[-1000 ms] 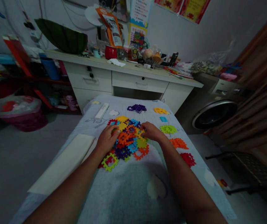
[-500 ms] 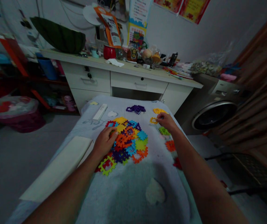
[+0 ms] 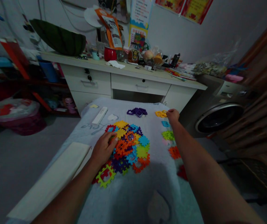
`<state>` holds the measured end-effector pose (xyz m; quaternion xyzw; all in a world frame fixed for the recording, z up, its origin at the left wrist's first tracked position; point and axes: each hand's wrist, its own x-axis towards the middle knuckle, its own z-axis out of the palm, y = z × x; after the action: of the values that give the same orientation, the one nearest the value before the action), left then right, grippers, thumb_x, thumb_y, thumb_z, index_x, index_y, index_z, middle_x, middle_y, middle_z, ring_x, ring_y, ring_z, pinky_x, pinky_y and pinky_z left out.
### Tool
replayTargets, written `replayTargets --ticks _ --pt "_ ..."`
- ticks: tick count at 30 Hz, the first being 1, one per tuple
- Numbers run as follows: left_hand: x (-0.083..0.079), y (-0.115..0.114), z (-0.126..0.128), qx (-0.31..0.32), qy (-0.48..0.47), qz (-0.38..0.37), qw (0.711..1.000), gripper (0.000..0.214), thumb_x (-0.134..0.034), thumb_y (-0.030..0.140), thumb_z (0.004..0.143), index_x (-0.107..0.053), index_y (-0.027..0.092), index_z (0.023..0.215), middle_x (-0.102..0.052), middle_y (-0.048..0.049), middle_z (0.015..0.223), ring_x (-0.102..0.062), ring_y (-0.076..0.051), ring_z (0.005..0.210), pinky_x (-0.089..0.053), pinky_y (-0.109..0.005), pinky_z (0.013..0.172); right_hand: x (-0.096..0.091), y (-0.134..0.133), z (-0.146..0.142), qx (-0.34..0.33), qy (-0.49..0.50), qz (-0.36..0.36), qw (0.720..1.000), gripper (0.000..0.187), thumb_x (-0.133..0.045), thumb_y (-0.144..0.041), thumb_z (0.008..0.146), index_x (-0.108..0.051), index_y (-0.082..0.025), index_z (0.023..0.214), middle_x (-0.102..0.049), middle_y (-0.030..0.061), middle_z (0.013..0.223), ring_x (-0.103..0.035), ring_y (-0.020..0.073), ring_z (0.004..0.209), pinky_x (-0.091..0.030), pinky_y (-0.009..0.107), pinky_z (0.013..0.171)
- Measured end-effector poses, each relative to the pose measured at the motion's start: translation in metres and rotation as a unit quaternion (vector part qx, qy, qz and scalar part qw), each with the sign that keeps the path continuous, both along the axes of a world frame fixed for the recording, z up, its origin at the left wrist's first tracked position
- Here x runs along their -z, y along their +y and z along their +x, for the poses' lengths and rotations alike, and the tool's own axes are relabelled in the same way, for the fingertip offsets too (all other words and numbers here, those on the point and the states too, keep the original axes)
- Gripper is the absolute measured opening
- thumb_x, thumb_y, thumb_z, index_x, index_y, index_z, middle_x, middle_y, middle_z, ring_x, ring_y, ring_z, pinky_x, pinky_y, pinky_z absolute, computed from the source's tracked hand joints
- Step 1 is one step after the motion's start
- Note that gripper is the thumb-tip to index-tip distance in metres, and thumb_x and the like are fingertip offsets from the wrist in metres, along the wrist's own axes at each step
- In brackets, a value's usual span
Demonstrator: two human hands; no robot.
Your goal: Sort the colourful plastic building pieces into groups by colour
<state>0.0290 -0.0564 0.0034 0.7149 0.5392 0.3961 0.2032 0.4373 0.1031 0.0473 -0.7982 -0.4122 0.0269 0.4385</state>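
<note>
The right hand (image 3: 173,115) has been brought to the yellow pile (image 3: 161,114), right of the frame's centre – half a second ago, a yellow piece was held by it just short of there. Its fingers are pinched at the pile's edge; whether that piece is still gripped cannot be told. The mixed heap (image 3: 130,146), lower centre, appears to have been reduced by one. At its left side the left hand (image 3: 105,147) is rested, fingers curled – grip unclear.
</note>
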Motion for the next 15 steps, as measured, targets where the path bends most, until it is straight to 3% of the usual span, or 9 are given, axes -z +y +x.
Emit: replayTargets --ticks 7,15 --pt "-0.003 -0.001 0.001 0.002 0.001 0.001 1.0 0.033 -0.047 0.045 0.09 -0.064 0.02 0.105 -0.067 -0.0067 0.107 -0.063 -0.023 0.102 -0.049 -0.037 0.093 0.007 0.019 -0.001 0.016 -0.04 -0.045 0.998 0.015 -0.058 -0.009 0.071 -0.067 -0.014 0.082 -0.07 0.0106 0.089 -0.064 0.0219 0.086 -0.049 0.033 0.085" --pt "-0.003 -0.001 0.001 0.005 0.01 -0.01 1.0 0.034 -0.046 0.045 0.091 -0.063 0.019 0.107 -0.066 -0.0075 0.11 -0.062 -0.023 0.104 -0.048 -0.038 0.094 0.015 0.018 -0.004 -0.058 -0.043 -0.083 0.994 0.033 -0.053 -0.006 0.072 -0.07 -0.012 0.099 -0.071 0.0117 0.105 -0.064 0.0217 0.1 -0.047 0.031 0.092"
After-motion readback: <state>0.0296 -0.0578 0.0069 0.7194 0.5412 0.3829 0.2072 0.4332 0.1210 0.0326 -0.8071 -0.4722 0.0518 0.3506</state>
